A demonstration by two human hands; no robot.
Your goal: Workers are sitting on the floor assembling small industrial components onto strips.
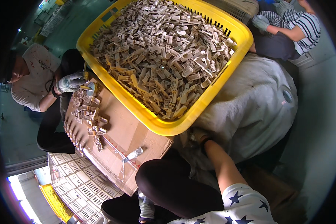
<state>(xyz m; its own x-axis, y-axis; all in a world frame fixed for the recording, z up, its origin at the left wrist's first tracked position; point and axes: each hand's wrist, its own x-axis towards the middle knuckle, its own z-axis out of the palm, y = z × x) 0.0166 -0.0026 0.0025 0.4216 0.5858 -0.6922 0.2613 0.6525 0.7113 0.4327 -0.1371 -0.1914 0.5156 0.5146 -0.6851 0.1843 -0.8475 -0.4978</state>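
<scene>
The pale sack (255, 100) is slumped beyond the right-hand corner of the cardboard box (123, 123). Its near side is met by the gloved right hand (198, 135), tucked just below the rim of the yellow basket (171, 128); how far the fingers are closed, or on what, cannot be told. The basket is heaped with plastic pieces (164, 48) and is projected past the box's right-hand corner; its underside is hidden. If the rim were caught by the right wrist, or the sack tugged while bearing any weight, the basket could be tipped and pieces spilled. The gloved left hand (146, 209) is lowered beside a dark-trousered leg (175, 183); its grip cannot be told. Along the box's left edge, loose clips (89, 115) could be knocked off by a careless sleeve; near them a co-worker's gloved hand (71, 83) is raised.
</scene>
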